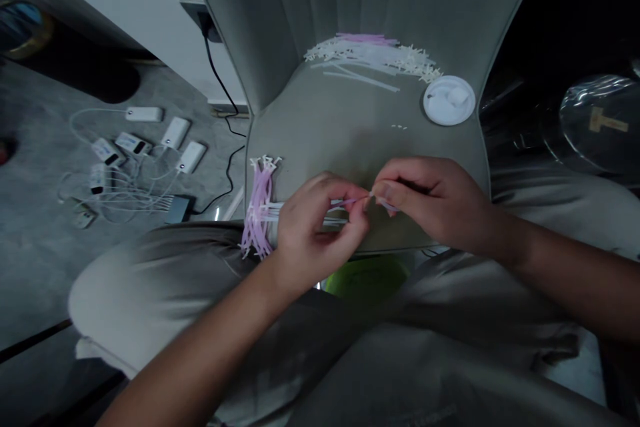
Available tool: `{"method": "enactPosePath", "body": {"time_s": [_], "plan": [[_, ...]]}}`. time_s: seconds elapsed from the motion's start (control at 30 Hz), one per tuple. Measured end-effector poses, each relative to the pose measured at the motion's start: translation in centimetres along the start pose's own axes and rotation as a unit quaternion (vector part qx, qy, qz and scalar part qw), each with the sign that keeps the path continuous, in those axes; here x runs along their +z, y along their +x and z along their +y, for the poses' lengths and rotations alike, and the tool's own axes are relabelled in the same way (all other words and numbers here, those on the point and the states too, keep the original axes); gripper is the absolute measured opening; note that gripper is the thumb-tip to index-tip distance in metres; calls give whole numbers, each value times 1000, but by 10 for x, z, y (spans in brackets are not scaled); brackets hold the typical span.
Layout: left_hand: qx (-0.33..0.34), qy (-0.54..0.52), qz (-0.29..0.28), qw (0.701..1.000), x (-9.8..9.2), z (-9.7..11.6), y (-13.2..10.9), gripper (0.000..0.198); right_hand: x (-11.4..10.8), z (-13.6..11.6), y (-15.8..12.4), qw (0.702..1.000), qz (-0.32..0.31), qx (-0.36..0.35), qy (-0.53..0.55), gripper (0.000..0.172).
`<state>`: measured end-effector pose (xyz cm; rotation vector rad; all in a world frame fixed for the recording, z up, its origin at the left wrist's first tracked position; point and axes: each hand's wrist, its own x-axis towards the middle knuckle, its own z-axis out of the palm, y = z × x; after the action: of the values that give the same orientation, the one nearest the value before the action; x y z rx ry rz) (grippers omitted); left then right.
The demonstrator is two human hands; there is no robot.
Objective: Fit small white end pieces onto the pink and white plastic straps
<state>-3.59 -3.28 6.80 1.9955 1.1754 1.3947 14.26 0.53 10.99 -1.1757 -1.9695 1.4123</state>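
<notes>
My left hand point(315, 227) is closed in a pinch on thin white and pink plastic strips point(340, 207), held over the front edge of a grey chair seat point(350, 133). My right hand point(430, 203) pinches the tip of one strip right beside the left fingertips. A bundle of pink strips point(257, 210) lies on the seat just left of my left hand. A larger pile of white and pink strips point(373, 53) rests at the back of the seat.
A white round lid point(449, 100) sits at the seat's back right. On the grey floor to the left lie several white power banks with cables point(140, 153). A black cable point(220, 90) runs down from a wall plug. A green object point(367, 277) shows between my knees.
</notes>
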Motion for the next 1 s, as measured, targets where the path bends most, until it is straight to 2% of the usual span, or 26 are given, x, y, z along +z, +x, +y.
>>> {"method": "enactPosePath", "body": {"time_s": [0.77,1.0], "plan": [[-14,-13,23,1000,5,-2,-2,13,0,-3,1,1000,4,-7,-2,23],[-24,-22,30,999,9,-5,-3,15,-1,-1,2,1000,-4,-5,-11,27]]}}
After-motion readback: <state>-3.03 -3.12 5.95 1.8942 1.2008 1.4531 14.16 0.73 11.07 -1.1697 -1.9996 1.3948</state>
